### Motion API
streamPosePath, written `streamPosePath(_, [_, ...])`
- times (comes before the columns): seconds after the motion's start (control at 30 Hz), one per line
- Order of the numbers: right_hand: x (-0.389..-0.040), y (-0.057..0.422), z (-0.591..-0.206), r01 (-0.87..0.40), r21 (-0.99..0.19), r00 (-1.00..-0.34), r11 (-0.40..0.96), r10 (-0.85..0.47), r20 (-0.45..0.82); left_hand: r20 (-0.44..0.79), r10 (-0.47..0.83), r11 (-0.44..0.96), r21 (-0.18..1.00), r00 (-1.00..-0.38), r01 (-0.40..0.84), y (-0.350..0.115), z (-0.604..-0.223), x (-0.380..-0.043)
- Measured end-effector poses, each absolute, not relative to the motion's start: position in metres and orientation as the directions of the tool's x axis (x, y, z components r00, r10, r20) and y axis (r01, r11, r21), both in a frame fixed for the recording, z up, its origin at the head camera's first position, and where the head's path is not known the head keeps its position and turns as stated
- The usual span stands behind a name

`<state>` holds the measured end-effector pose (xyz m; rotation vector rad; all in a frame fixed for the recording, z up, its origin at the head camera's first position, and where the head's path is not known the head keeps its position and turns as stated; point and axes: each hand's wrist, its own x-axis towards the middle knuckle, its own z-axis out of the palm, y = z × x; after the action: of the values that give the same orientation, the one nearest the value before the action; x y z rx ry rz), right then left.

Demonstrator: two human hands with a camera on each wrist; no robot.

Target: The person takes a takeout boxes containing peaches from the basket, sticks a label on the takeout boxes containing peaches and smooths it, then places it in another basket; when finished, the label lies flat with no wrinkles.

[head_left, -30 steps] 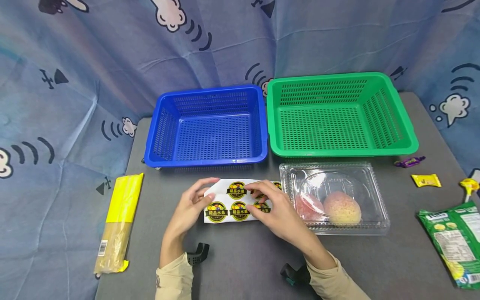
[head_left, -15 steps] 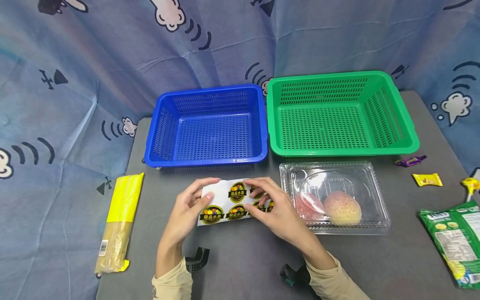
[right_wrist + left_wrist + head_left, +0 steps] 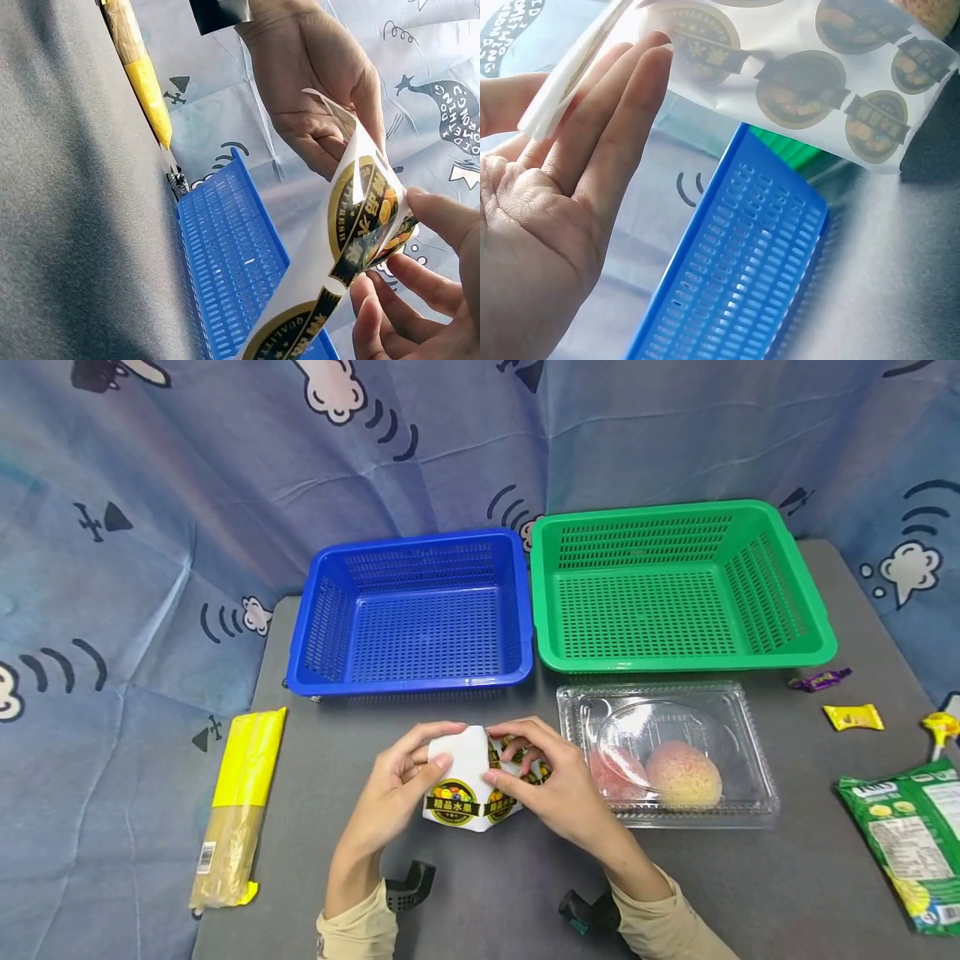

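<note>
A white sheet of round black-and-gold fruit stickers (image 3: 459, 758) is held up between both hands in the head view, bent with a ridge near its middle. My left hand (image 3: 397, 785) pinches its left end between thumb and fingers. My right hand (image 3: 566, 789) pinches it right of the ridge; those fingers hide some stickers. In the left wrist view the sheet's back (image 3: 739, 97) shows the labels through the paper. The right wrist view has the sheet (image 3: 306, 259) curving between the two hands. Beside my right hand, a clear plastic clamshell box (image 3: 731, 714) contains two peaches (image 3: 684, 774).
Behind the hands stand a blue basket (image 3: 412, 683) and a green basket (image 3: 686, 663). A yellow-topped packet (image 3: 238, 810) lies left. At right are a purple candy (image 3: 821, 681), a yellow candy (image 3: 853, 717), a lollipop (image 3: 941, 727) and a green snack bag (image 3: 903, 843).
The sticker sheet has gone from nearly flat to bent upward in the middle. My left hand has come rightward, closer to my right hand, which stays about in place.
</note>
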<state>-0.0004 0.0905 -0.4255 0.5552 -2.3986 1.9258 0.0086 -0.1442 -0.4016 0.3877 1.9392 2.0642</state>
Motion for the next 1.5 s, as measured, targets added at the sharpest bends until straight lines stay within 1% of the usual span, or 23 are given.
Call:
streamPosePath(0.17, [-0.0004,0.0919,-0.4241,-0.292,-0.944,-0.933,0.152,-0.262,0.247,0.012,0.398,-0.052,0.999,-0.917,-0.009,-0.1424,-0.4004,0.0096])
streamPosePath(0.47, [0.0012,0.0929,-0.4214,-0.263,-0.954,-0.947,0.145,-0.23,0.226,0.029,0.403,-0.05,0.999,-0.915,0.01,-0.143,-0.3995,0.0099])
streamPosePath(0.87, [-0.0006,0.0918,-0.4256,-0.314,-0.948,-0.935,0.054,-0.194,0.299,0.02,0.387,-0.038,0.999,-0.922,0.006,-0.1453,-0.3979,0.0106])
streamPosePath(1.13, [-0.0007,0.094,-0.427,-0.304,-0.952,-0.94,0.047,-0.175,0.292,0.01,0.38,-0.015,1.0,-0.925,0.004,-0.1466,-0.3972,0.0102])
streamPosePath(1.33, [-0.0015,0.0969,-0.428,-0.305,-0.952,-0.942,0.017,-0.151,0.299,-0.002,0.374,-0.015,1.0,-0.928,-0.008,-0.1465,-0.3963,0.0103])
streamPosePath(1.5, [-0.001,0.0993,-0.4271,-0.307,-0.951,-0.944,0.026,-0.134,0.301,-0.011,0.363,0.002,1.0,-0.932,-0.011,-0.1479,-0.3969,0.0111])
